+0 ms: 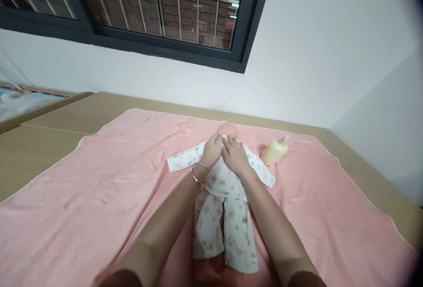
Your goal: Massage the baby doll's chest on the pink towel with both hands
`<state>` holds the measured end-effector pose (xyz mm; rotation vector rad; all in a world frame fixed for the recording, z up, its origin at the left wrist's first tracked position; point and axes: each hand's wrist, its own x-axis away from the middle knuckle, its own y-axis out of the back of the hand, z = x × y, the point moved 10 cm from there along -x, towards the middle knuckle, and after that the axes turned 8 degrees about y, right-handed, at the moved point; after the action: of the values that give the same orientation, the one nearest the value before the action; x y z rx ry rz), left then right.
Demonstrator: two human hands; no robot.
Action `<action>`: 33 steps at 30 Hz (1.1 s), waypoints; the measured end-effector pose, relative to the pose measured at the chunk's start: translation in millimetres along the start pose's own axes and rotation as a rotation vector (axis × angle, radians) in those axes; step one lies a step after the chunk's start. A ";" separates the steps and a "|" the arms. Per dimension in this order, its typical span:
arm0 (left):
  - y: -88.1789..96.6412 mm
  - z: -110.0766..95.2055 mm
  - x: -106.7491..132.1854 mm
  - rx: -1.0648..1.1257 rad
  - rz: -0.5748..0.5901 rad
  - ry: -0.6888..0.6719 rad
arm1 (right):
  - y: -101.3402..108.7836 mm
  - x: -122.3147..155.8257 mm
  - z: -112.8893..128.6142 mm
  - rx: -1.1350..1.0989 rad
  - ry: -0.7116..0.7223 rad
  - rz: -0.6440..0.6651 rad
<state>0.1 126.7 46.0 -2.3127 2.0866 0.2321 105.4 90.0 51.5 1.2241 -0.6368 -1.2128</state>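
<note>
A baby doll [228, 129] lies on its back on a pink blanket [109, 190], dressed in a white printed top and trousers [224, 221]. Both hands rest on the doll's chest just below its neck. My left hand [212, 149], with a bangle at the wrist, lies with fingers curled onto the collar of the top. My right hand [235, 154] lies beside it, fingers pressed on the same collar. The doll's face is partly hidden behind my fingers. A cream baby bottle [274, 151] lies on the blanket to the right of the doll.
The blanket covers a tan wooden surface [46, 146] that runs to a white wall [313, 71] with a dark-framed barred window [172, 9]. A framed bed edge [29, 102] shows at the far left.
</note>
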 end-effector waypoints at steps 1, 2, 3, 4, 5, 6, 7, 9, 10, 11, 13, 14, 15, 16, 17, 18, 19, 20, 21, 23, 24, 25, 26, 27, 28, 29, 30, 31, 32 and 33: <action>0.9 2.0 0.5 -0.015 -0.014 -0.001 | 0.0 4.2 -9.2 0.024 -0.110 0.000; 2.2 5.1 0.3 -0.024 -0.032 0.007 | -0.6 9.9 -15.2 0.051 -0.209 0.000; 3.5 8.9 -0.6 -0.024 -0.052 0.019 | -1.7 15.6 -16.5 0.079 -0.277 -0.001; 4.7 12.6 -1.6 -0.019 -0.071 0.030 | -3.0 19.5 -13.1 0.104 -0.300 -0.002; 5.7 15.8 -2.5 -0.013 -0.088 0.038 | -4.8 20.9 -6.5 0.122 -0.282 -0.001; 6.7 18.2 -3.2 -0.012 -0.105 0.042 | -6.3 20.0 1.1 0.130 -0.234 -0.001; 7.5 19.4 -3.4 -0.017 -0.119 0.039 | -7.3 17.4 7.4 0.126 -0.175 -0.002; 7.8 18.2 -2.4 -0.043 -0.130 0.011 | -7.1 9.4 9.5 0.097 -0.079 0.003; 7.4 16.5 -1.4 -0.060 -0.127 -0.008 | -6.2 4.8 5.6 0.074 -0.050 0.008; 6.5 14.5 -0.3 -0.075 -0.121 -0.029 | -5.1 0.3 -0.2 0.050 -0.033 0.014; 4.3 11.4 1.8 -0.097 -0.105 -0.067 | -3.2 -5.0 -15.6 0.015 -0.073 0.022; 3.6 10.7 2.5 -0.103 -0.104 -0.080 | -3.2 -5.0 -22.5 0.018 -0.123 0.026; 3.5 10.9 2.8 -0.108 -0.109 -0.086 | -3.3 -3.2 -27.1 0.038 -0.180 0.027; 3.8 11.6 2.9 -0.114 -0.118 -0.088 | -3.7 -0.4 -28.1 0.070 -0.225 0.027; 4.4 12.6 2.7 -0.120 -0.131 -0.087 | -4.4 2.0 -25.0 0.107 -0.242 0.027; 4.9 13.7 2.4 -0.126 -0.140 -0.083 | -5.6 3.3 -18.5 0.138 -0.224 0.028; 4.8 14.7 2.0 -0.133 -0.141 -0.080 | -7.4 3.1 -10.7 0.156 -0.179 0.031; 3.9 15.2 1.6 -0.142 -0.133 -0.078 | -9.7 1.9 -3.5 0.157 -0.115 0.040; 2.4 15.1 1.2 -0.152 -0.117 -0.079 | -11.5 -0.1 1.3 0.143 -0.048 0.048; -0.7 13.7 0.7 -0.182 -0.084 -0.092 | -11.6 -4.9 0.8 0.089 0.053 0.050; -1.7 13.0 0.5 -0.200 -0.076 -0.098 | -10.0 -7.3 -3.3 0.063 0.079 0.043; -2.1 12.7 0.1 -0.215 -0.074 -0.100 | -8.4 -9.4 -7.9 0.046 0.093 0.039; -2.3 13.1 -0.5 -0.227 -0.075 -0.098 | -7.0 -10.8 -12.1 0.041 0.093 0.038; -2.4 14.2 -1.3 -0.237 -0.077 -0.089 | -6.3 -11.3 -15.1 0.050 0.079 0.043; -2.4 15.6 -2.2 -0.245 -0.080 -0.078 | -6.4 -10.6 -16.1 0.069 0.057 0.055; -2.3 17.3 -3.1 -0.251 -0.082 -0.065 | -7.1 -8.9 -14.8 0.095 0.032 0.073; -2.4 18.7 -4.0 -0.256 -0.082 -0.054 | -8.3 -6.2 -11.2 0.119 0.014 0.098; -2.2 19.9 -4.8 -0.258 -0.083 -0.045 | -9.7 -3.0 -5.9 0.137 0.006 0.128; -1.9 20.8 -5.6 -0.257 -0.082 -0.038 | -11.0 0.4 0.2 0.144 0.009 0.161; -1.2 21.3 -6.3 -0.253 -0.082 -0.032 | -12.0 3.8 6.2 0.139 0.023 0.196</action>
<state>-1.4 135.5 25.6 -2.5044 2.0479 0.5571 96.9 85.6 41.2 1.2581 -0.8153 -1.0033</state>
